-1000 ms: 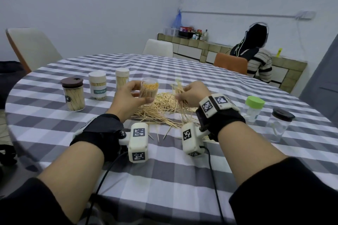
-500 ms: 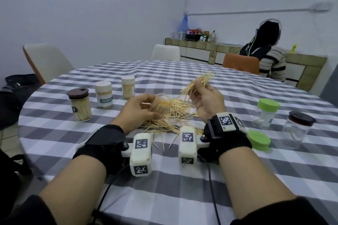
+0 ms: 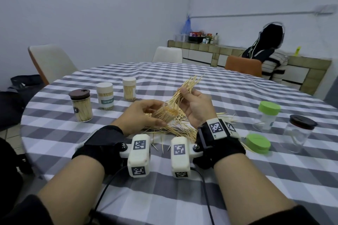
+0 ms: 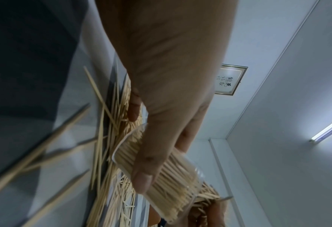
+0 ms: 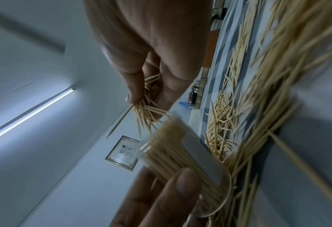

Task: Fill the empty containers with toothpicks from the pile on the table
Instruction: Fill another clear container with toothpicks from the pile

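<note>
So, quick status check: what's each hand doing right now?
Left hand holds tilted clear jar, nearly full. Right hand pinches toothpick bundle at its mouth. Nothing in the way.

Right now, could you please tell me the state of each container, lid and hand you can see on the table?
Clear container: tilted, open, packed with toothpicks, held by left hand.
Right hand: pinching a toothpick bundle at the container's mouth.
Brown-lidded jar: upright, closed, full.
Two white-capped jars: upright, closed, holding toothpicks.
Green-lidded container: closed, almost empty.
Dark-lidded jar: closed, almost empty.
Loose green lid: flat on table.
</note>
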